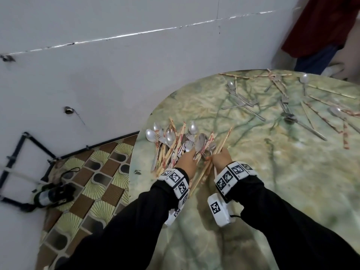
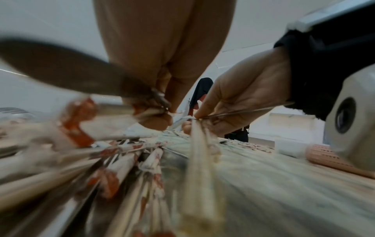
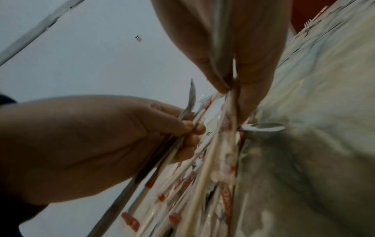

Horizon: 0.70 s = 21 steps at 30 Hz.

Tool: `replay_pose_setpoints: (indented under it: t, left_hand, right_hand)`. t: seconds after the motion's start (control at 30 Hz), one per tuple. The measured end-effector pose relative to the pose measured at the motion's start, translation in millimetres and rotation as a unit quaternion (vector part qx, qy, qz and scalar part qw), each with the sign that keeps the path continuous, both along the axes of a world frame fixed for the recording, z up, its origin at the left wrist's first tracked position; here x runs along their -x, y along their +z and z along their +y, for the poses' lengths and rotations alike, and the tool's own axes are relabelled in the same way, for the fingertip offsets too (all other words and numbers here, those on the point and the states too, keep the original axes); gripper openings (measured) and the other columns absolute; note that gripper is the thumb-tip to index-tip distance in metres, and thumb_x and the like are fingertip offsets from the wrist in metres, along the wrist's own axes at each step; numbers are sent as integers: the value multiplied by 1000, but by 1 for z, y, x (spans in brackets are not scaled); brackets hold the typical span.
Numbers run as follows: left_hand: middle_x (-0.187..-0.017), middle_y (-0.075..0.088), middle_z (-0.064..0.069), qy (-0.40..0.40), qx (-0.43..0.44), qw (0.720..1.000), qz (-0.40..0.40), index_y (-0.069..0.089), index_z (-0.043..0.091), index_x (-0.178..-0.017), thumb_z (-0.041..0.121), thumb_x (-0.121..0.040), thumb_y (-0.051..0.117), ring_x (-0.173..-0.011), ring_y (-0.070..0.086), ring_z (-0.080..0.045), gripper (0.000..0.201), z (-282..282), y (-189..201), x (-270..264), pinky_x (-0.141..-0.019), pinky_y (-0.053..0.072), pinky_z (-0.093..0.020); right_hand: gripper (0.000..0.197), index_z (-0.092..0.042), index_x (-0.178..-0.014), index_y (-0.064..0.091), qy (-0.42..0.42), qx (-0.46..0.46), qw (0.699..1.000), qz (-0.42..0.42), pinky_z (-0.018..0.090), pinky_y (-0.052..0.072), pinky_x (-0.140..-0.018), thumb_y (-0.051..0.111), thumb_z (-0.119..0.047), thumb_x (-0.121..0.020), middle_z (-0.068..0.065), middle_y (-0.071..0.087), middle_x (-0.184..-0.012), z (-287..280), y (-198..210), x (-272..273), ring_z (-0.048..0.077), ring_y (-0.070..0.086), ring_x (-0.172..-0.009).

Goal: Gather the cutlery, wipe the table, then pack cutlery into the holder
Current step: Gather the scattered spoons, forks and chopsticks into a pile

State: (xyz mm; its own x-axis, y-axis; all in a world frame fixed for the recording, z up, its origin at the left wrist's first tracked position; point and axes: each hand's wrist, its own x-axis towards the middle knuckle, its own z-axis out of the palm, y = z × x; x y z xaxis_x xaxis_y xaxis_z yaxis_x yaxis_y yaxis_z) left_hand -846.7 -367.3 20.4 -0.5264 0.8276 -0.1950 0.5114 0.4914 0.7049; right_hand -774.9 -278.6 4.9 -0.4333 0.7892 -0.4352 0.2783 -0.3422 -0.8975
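A heap of spoons, forks and paper-wrapped chopsticks (image 1: 175,142) lies near the left rim of the green marbled table (image 1: 272,182). My left hand (image 1: 191,155) grips a bundle of forks and chopsticks at the heap's near side; in the right wrist view its fingers (image 3: 190,128) curl round the metal handles. Close beside it, my right hand (image 1: 216,155) pinches a fork handle and some bare chopsticks (image 3: 229,89). More cutlery (image 1: 292,106) lies scattered at the far right. A peach perforated holder (image 2: 332,158) lies on the table behind my right wrist.
The table's left rim (image 1: 134,156) is close to the heap, with patterned floor tiles (image 1: 87,182) below. A white wall stands behind. A person in a red top (image 1: 321,26) stands at the far right. A white box (image 2: 288,147) sits by the holder.
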Motion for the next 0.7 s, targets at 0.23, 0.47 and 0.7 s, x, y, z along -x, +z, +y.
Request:
replay_pose_setpoints:
  t: [0.23, 0.47, 0.7]
  left_hand:
    - [-132, 45, -17, -52, 63, 992, 100, 52, -2, -121, 18, -92, 49, -125, 41, -31, 35, 16, 11, 25, -109, 33, -39]
    - [-142, 30, -17, 205, 76, 975, 47, 27, 6, -140, 44, -85, 56, -130, 31, -33, 73, -13, 16, 84, -106, 30, -42]
    - [-150, 14, -19, 161, 216, 959, -86, 15, 5, -147, 70, -76, 52, -137, 25, -37, 103, -18, -17, 118, -111, 26, -44]
  right_hand:
    - [48, -1, -122, 54, 54, -91, 970, -221, 38, 39, -98, 43, -36, -91, 21, 55, -121, 0, 12, 22, 35, 50, -116]
    - [96, -15, -141, 30, 66, -79, 961, -258, 51, 41, -101, 51, -69, -64, 18, 42, -137, 5, -15, 21, 39, 48, -119]
    - [47, -4, -128, 47, 136, -170, 925, -311, 35, 44, -92, 58, -24, -87, 22, 47, -127, -2, -19, 26, 37, 51, -113]
